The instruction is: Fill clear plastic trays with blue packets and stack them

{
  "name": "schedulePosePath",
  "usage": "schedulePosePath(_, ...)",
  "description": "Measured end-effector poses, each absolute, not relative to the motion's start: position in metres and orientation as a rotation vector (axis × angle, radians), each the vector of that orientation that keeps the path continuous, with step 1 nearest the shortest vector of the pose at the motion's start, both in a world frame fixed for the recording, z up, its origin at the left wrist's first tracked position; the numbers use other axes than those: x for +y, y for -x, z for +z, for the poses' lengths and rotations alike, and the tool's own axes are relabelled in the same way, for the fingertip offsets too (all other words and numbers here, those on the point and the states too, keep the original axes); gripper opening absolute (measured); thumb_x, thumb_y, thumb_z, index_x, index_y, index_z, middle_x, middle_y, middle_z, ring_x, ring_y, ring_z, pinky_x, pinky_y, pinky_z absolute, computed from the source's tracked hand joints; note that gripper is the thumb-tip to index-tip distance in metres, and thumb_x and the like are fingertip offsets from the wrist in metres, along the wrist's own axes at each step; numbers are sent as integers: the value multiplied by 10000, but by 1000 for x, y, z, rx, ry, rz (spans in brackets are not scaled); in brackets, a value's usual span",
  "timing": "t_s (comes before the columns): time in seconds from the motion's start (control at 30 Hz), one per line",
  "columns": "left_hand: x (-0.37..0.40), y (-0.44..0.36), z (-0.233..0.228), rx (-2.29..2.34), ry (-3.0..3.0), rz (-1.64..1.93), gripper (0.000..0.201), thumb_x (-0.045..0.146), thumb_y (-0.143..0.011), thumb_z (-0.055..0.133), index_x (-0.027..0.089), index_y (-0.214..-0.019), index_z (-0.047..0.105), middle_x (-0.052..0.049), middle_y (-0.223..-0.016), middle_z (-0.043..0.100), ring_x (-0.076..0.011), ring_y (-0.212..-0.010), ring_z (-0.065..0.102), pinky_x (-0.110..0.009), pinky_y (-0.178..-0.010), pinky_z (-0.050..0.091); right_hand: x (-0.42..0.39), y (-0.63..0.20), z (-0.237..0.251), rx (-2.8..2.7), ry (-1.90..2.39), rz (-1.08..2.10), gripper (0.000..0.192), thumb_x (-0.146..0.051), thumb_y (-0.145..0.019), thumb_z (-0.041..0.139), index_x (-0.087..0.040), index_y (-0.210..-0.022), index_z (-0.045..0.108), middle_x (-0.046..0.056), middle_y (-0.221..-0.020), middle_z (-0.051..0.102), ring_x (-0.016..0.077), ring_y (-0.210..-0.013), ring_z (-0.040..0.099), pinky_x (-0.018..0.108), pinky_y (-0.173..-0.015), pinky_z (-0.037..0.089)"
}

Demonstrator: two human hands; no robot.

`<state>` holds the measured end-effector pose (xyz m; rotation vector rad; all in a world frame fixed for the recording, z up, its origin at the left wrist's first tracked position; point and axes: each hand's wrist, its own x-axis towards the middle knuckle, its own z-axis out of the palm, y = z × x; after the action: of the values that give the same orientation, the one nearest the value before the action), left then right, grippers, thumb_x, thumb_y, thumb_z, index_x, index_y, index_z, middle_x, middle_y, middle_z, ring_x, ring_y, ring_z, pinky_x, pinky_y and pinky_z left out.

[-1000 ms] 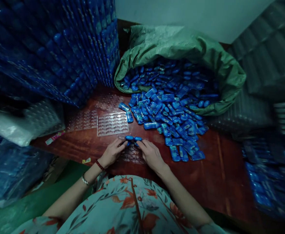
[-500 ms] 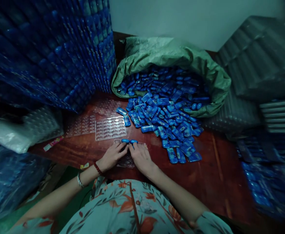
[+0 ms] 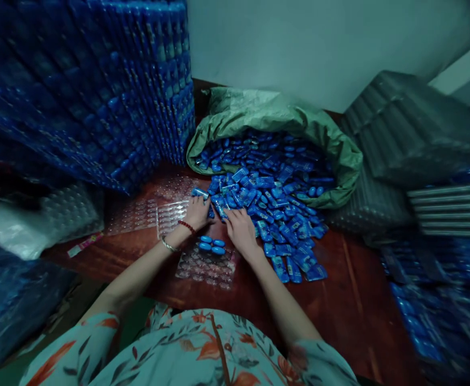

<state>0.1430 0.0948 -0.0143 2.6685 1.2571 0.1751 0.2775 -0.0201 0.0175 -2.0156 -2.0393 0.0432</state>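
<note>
My left hand (image 3: 198, 214), with a red bead bracelet and a silvery bangle at the wrist, reaches to two small blue packets at the pile's left edge; its thumb and fingers close about one. Fingers of my right hand (image 3: 240, 229) curl down on another blue packet (image 3: 219, 203) beside it; the grip is partly hidden. In front of both hands lies a clear moulded plastic tray (image 3: 206, 271) with rows of small hollows. Several blue oval pieces (image 3: 211, 245) sit in two rows along its far edge. The heap of blue packets (image 3: 278, 214) spreads to the right of my hands.
A green sack (image 3: 339, 155) lies open behind the heap, full of blue packets. Stacked filled blue trays (image 3: 138, 107) rise at the left. More clear trays (image 3: 134, 214) lie left on the red-brown table (image 3: 339, 300). Grey tray stacks (image 3: 415, 128) stand right.
Both hands have left the clear tray's far edge and moved forward to the blue packets. Several blue ovals now show uncovered in the tray. The camera view has shifted a little.
</note>
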Motion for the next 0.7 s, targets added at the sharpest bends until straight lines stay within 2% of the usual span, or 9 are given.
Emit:
schedulePosePath(0.13,109,-147,-21,1221,-2676,72,699,432,-671,726,109,-1228,456,-209,-1107,530,-356,-1019,507,-464,-869,363,37,-284,23,-2266,2075,96,487,-208,-868,492,-176,-1344,397,145,-1159,576,288,-1086,451,412,-844,397)
schedulePosePath(0.3,116,-137,-20,1110,-2681,5,727,419,-641,733,139,-1244,438,-171,-1190,500,-334,-1066,500,-419,-872,379,62,-282,19,-2352,2040,279,459,-147,-775,604,-161,-1220,492,139,-1053,625,262,-994,545,350,-810,411)
schedulePosePath(0.43,109,-134,-20,1040,-2752,51,626,345,-755,617,116,-1295,398,-197,-1286,457,-350,-1151,435,-462,-947,311,45,-287,16,-2254,2029,307,372,-171,-846,487,-152,-1216,451,126,-1055,626,235,-953,579,315,-758,432)
schedulePosePath(0.53,102,-130,-23,962,-2835,165,501,279,-858,464,108,-1323,391,-188,-1343,441,-316,-1149,455,-435,-963,298,9,-299,15,-1833,1971,380,385,-264,-883,447,-165,-1252,400,99,-1046,624,213,-897,599,309,-737,451)
schedulePosePath(0.63,96,-122,-27,987,-2783,364,452,239,-915,363,97,-1345,383,-171,-1275,527,-276,-1140,479,-422,-991,281,-43,-305,12,-1225,1742,635,417,-377,-862,486,-219,-1241,412,21,-891,632,156,-665,601,276,-619,473)
schedulePosePath(0.7,89,-118,-29,1026,-2688,546,425,238,-931,355,158,-1346,397,-125,-1235,573,-249,-1170,463,-444,-1049,207,-78,-301,8,-1006,1625,811,345,-398,-847,502,-232,-1149,481,-13,-799,612,121,-527,560,256,-528,467)
